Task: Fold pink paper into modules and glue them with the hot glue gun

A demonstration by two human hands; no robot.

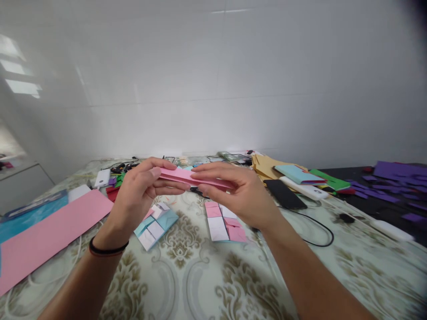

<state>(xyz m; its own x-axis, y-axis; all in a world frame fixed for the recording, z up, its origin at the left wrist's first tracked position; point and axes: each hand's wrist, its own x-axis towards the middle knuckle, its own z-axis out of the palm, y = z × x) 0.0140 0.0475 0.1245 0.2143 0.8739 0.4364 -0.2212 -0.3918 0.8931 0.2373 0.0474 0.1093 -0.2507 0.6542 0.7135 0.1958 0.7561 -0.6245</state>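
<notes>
Between both hands a folded strip of pink paper [182,175] is held up above the table. My left hand [142,180] pinches its left end, thumb on the near side and fingers around it. My right hand [230,180] grips the right part, with fingers over the top and thumb below. Beneath the left hand lies a folded paper square in blue, white and pink [156,224]. Under the right hand is a second folded square, pink and white [222,224]. Parts of the strip are hidden by the fingers.
Pink paper sheets [56,235] lie at left. At right are a black phone [285,194], a white power bank [303,188], light blue folded paper [300,174], yellow paper [267,166] and purple pieces [400,180]. A black cable [328,242] loops on the patterned tablecloth [187,284]. A wall [213,89] stands behind.
</notes>
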